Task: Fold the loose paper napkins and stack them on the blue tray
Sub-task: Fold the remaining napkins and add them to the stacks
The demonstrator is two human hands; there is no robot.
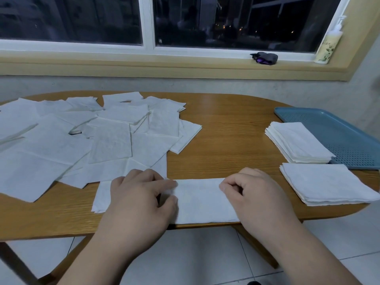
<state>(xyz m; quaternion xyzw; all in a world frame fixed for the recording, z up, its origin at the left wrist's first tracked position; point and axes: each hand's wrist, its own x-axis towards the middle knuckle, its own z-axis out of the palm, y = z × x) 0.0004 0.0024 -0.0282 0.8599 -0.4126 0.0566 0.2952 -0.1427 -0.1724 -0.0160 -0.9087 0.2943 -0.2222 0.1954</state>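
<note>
A dark window [226, 17] runs along the back wall. On its sill stand a pale pump bottle [329, 44] at the right and a small dark bundle of cloth [265, 58] beside it. Below is an oval wooden table [226, 130] over a light tiled floor [195, 254].

The loose napkins [82, 136] lie spread and overlapping across the left half of the table, some opened flat and some still in squares. At the far right the blue tray [349, 136] sits on the table. A stack of folded napkins [298, 142] rests on the tray's left part and overhangs its edge. A second folded stack [327, 184] lies on the bare wood just in front of the tray.

At the near edge, between the loose pile and the stacks, one napkin [199, 200] lies folded into a long strip. Both forearms reach in from below.

The left hand [139, 198] lies palm down on the left part of the strip. Its index finger and thumb stretch to the right and press the paper flat, with a narrow gap between them.

The right hand [253, 194] sits knuckles up on the strip's right end. Its fingers are curled under and the fingertips [224, 187] are drawn together, seemingly pinching the paper there.
</note>
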